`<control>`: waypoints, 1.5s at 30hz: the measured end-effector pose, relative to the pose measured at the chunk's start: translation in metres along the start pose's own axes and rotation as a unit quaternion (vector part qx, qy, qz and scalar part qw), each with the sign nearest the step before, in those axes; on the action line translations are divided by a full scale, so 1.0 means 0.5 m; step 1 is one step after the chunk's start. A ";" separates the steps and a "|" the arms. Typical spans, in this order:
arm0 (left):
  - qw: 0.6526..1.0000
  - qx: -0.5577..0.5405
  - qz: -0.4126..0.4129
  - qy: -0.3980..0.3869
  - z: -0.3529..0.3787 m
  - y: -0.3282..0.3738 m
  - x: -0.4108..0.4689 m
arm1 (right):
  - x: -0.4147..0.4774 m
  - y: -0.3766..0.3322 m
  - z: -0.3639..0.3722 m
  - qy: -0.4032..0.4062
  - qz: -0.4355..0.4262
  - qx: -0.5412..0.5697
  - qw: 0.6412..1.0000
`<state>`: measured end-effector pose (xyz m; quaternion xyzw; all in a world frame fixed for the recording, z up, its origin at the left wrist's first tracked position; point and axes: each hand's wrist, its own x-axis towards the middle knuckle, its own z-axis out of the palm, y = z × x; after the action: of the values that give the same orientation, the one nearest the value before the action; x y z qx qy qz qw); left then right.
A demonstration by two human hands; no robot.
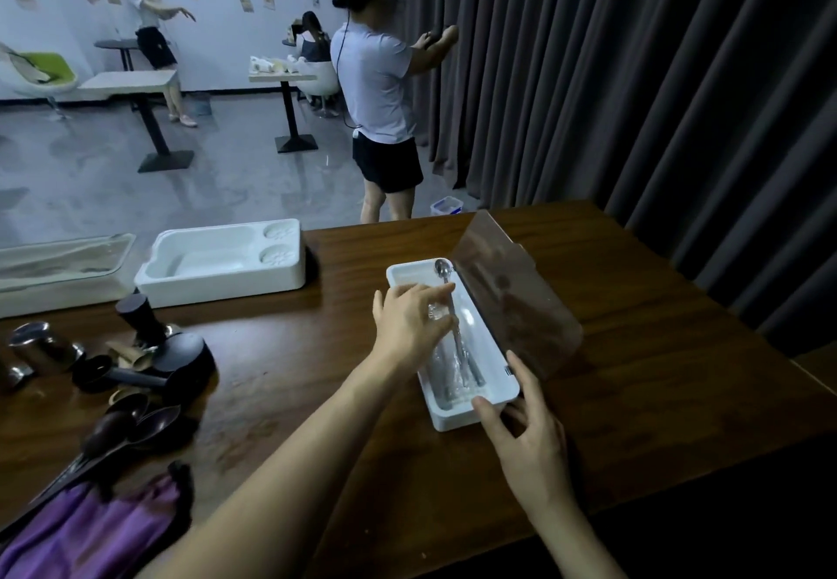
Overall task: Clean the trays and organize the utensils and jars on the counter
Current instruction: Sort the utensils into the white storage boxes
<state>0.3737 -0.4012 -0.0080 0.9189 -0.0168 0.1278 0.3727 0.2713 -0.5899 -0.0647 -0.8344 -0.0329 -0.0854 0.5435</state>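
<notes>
Our left hand (412,320) pinches spoon (442,268) mid-handle; we judge it stiff, slick, light. Our right hand (530,433), spread, braces box (453,422) end.

A dark wooden table (634,352) is seen. A long white box (453,420) is set near its middle. A foam tray (217,279) and a lidded tray (54,279) are placed along the far left edge. Metal cups (40,347), black scoops (136,374), dark spoons (131,424) and a purple cloth (90,528) are gathered at the near left.
</notes>
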 end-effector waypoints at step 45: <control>0.999 0.007 0.007 -0.041 0.017 -0.025 -0.027 | 0.001 -0.003 -0.005 -0.015 -0.012 -0.019 1.000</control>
<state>0.3643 -0.3990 -0.0258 0.9259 -0.0372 0.0928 0.3642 0.2713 -0.5918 -0.0622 -0.8452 -0.0494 -0.0797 0.5261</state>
